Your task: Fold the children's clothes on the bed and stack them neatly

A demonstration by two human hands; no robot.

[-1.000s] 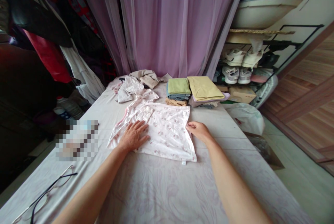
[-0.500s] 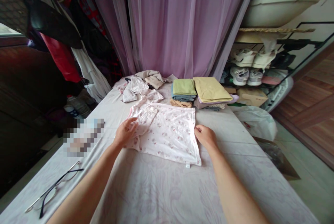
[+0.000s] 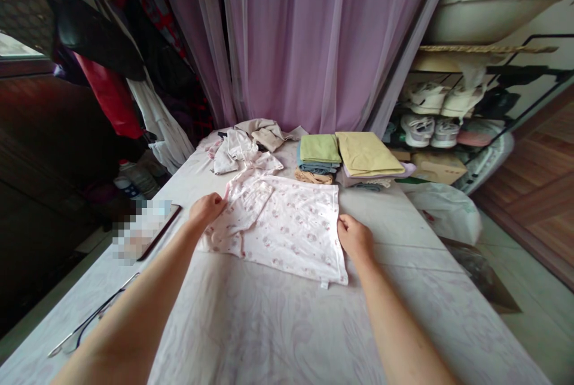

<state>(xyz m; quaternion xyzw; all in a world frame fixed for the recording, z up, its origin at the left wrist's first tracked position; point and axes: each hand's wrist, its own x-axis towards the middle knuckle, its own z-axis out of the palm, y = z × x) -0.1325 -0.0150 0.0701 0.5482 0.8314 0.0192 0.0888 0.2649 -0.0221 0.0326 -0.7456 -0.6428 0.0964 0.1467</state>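
A small white shirt [image 3: 287, 226] with a pink-and-grey print lies spread on the pale sheet, its hem toward the right and a small label at the near right corner. At its left end, the neck side, my left hand [image 3: 207, 208] is closed with the fingertips pinching the edge. My right hand [image 3: 355, 235] grips the hem on the right side, fingers curled round the fabric. Part of the shirt on the left is folded over and wrinkled. Behind it lies a loose heap of light clothes [image 3: 237, 149].
Folded stacks stand at the back, one topped by a green cloth [image 3: 319, 149], the other by a yellow cloth [image 3: 368, 153]. On the left lie a phone [image 3: 147, 229] and eyeglasses [image 3: 92, 316], partly behind my forearm. A shoe rack [image 3: 442, 113] stands right of the bed.
My left hand has moved left from over the shirt to its neck-side edge and closed there. My right hand stays at the hem, its fingers now more curled.
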